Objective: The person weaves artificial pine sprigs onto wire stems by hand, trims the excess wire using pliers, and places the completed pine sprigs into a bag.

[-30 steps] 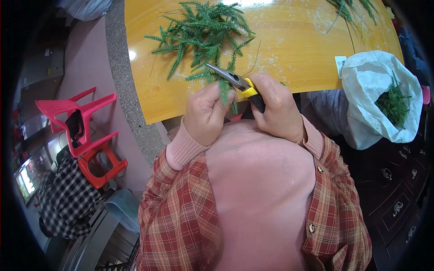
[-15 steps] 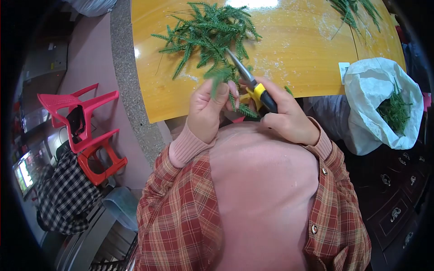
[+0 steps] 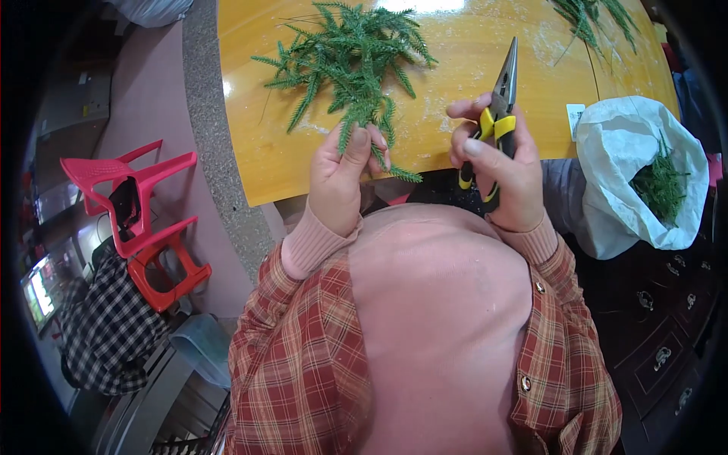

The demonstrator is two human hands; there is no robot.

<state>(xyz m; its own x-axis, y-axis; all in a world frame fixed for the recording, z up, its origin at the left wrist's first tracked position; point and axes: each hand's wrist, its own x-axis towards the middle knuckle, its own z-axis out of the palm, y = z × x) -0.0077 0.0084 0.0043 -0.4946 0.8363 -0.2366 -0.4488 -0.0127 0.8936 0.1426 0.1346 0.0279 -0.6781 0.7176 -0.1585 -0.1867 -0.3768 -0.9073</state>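
Observation:
My left hand (image 3: pixel 343 168) pinches a green sprig (image 3: pixel 398 174) between thumb and fingers, near the table's front edge. Just beyond it a pile of green sprigs (image 3: pixel 341 57) lies on the yellow wooden table (image 3: pixel 485 98); the held sprig overlaps the pile in view. To the right, my right hand (image 3: pixel 504 163) is wrapped round long-nose pliers (image 3: pixel 506 95) with yellow and black handles. The pliers' tip points away from me, and its jaws look closed with nothing visible in them. The two hands are apart.
At the right a white sack (image 3: pixel 607 167) holds more green sprigs (image 3: pixel 661 186). Other sprigs (image 3: pixel 588 23) lie at the table's far right. A pink chair (image 3: pixel 140 186), a red stool (image 3: pixel 163 277) and a pale blue bin (image 3: pixel 205 345) stand at the left.
My right hand and the pliers have moved right, away from my left hand, and the pliers now point more upright. My left hand still holds greenery near the pile.

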